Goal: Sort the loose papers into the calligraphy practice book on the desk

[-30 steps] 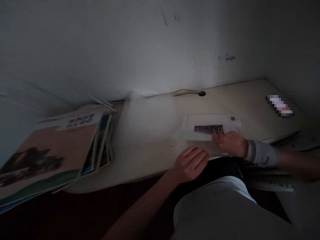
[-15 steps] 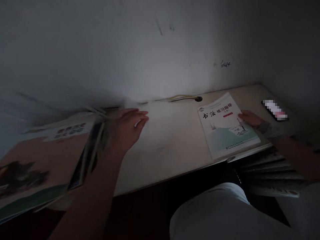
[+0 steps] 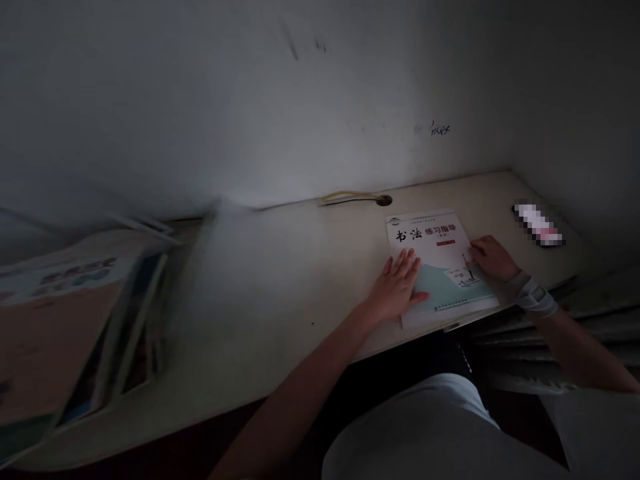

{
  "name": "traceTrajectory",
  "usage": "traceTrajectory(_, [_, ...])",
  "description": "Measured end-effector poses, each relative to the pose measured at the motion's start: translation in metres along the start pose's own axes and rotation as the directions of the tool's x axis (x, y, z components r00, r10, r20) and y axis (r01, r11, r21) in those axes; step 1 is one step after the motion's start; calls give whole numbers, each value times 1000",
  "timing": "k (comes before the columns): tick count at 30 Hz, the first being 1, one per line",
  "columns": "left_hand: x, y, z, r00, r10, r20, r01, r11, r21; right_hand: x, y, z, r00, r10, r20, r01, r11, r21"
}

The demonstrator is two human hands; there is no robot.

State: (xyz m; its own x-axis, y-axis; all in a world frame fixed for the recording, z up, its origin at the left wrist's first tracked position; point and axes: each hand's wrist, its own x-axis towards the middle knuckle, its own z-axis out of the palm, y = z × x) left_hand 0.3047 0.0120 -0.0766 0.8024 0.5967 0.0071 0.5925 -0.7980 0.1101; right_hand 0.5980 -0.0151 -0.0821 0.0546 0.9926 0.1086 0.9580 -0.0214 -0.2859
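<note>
A white and pale green calligraphy workbook (image 3: 440,280) lies flat on the desk (image 3: 280,293), its cover facing up. My left hand (image 3: 399,285) rests on the left part of the cover, fingers stretched out and palm down. At the book's right edge, my right hand (image 3: 493,259) is closed with thumb and fingers pinching the edge. A band circles my right wrist.
Several books (image 3: 75,327) are stacked at the desk's left end, the top one with a pinkish cover. A phone (image 3: 537,225) lies at the right. Near the wall, a yellow cable (image 3: 350,195) runs into a hole. More stacked books or papers (image 3: 530,347) sit below the desk's right side.
My left hand has moved right, from beside the stack onto the workbook's cover. The workbook now lies flatter on the desk, and my right hand stays at its right edge.
</note>
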Motion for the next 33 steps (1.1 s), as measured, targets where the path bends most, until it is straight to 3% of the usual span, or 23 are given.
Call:
traceTrajectory(3, [10,18,12,998,-20,52,21,1000,-20,-2,2,7,997,6,-72,-4,1000,17])
traceTrajectory(7, [5,23,14,996,-59,74,61,998,-30,-8,0,7,989,26,-144,-17,998,60])
traceTrajectory(11, [3,25,12,997,-58,57,63,995,-83,-17,-17,-10,979,-53,-195,65,996,57])
traceTrajectory(14, [8,23,5,997,-77,-28,67,962,-263,-18,-42,-30,971,-186,-154,206,970,132])
traceTrajectory(16, [15,20,-4,988,-135,-80,75,857,-510,-15,-61,-43,945,-318,-79,328,907,266])
traceTrajectory(19, [24,17,-19,948,-306,-88,67,462,-885,-10,-89,-54,879,-476,33,422,808,412])
traceTrajectory(22, [30,17,-26,882,-472,6,20,26,-999,-4,-106,-54,848,-526,63,459,789,409])
traceTrajectory(24, [31,18,-25,848,-523,87,-4,-170,-985,0,-109,-50,848,-528,50,471,793,386])
traceTrajectory(27, [33,18,-20,813,-566,139,-31,-280,-959,4,-106,-43,858,-514,-11,482,797,363])
traceTrajectory(33, [38,20,-15,776,-623,98,-46,-212,-976,22,-98,-33,879,-466,-98,472,823,317])
